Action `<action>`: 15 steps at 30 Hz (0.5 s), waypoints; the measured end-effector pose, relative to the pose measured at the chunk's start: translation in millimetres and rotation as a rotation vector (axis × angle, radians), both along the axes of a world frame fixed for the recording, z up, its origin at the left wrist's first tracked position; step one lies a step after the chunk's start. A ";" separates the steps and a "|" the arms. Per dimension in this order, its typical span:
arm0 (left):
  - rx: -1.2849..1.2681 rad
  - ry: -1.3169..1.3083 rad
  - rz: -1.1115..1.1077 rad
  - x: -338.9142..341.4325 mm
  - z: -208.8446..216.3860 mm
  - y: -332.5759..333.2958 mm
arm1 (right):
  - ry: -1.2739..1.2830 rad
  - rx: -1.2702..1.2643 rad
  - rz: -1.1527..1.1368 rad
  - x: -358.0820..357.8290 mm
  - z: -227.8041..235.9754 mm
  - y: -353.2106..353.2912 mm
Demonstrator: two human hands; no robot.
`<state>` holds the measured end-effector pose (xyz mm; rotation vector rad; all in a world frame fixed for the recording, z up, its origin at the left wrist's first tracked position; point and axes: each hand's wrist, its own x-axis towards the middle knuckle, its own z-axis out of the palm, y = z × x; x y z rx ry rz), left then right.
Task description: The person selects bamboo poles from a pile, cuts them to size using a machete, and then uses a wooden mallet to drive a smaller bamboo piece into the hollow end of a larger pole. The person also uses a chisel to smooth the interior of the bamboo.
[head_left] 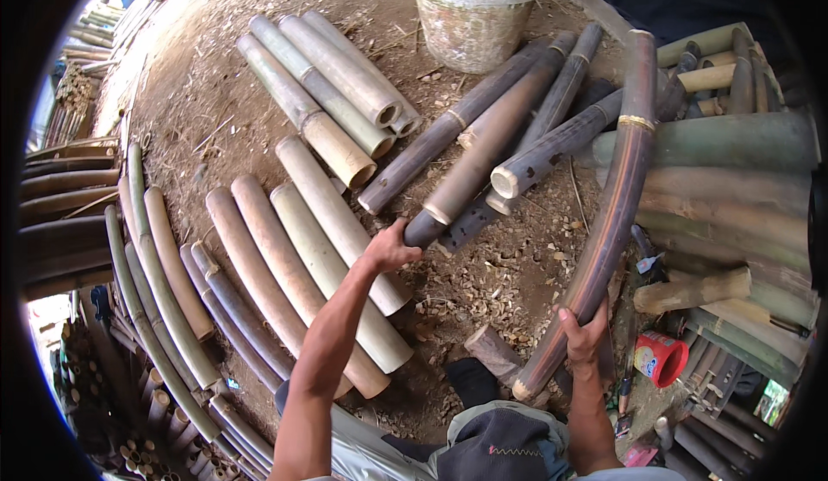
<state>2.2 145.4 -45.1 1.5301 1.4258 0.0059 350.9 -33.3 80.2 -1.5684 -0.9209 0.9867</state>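
My right hand point(586, 333) is wrapped round the lower part of a long, dark brown bamboo pole point(614, 196). This pole stands tilted, its cut lower end close to my lap and its upper end far off at the right. My left hand point(397, 246) grips the near end of another dark bamboo pole point(496, 140), which is smeared by motion. Beneath and beside that one lie more dark bamboo poles point(457, 125), crossing each other on the ground. A short bamboo piece point(493, 353) rests just left of the right-hand pole's lower end.
Pale bamboo lengths point(302, 261) lie in rows at the left, with another group point(319, 93) beyond. A dirty white bucket point(476, 24) stands at the far side. Thick green bamboo point(716, 149) is stacked at the right, near a red container point(661, 358). Shavings litter the dirt floor.
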 end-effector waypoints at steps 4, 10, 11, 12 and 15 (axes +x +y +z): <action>-0.514 -0.728 0.274 -12.2 28.4 -29.3 | 0.079 0.003 -0.005 8.5 -13.9 20.5; -0.325 -0.477 0.184 -39.9 94.4 -73.9 | -0.112 -0.152 -0.019 23.3 -12.8 88.6; -0.289 -0.411 0.172 -52.0 103.8 -79.8 | -0.123 -0.138 -0.024 22.8 -10.3 102.9; -0.252 -0.338 0.167 -66.6 111.6 -87.5 | -0.127 -0.124 -0.022 18.8 -7.4 119.2; -0.192 -0.253 0.244 -99.1 129.0 -123.6 | -0.102 -0.096 -0.041 -6.0 -0.1 164.5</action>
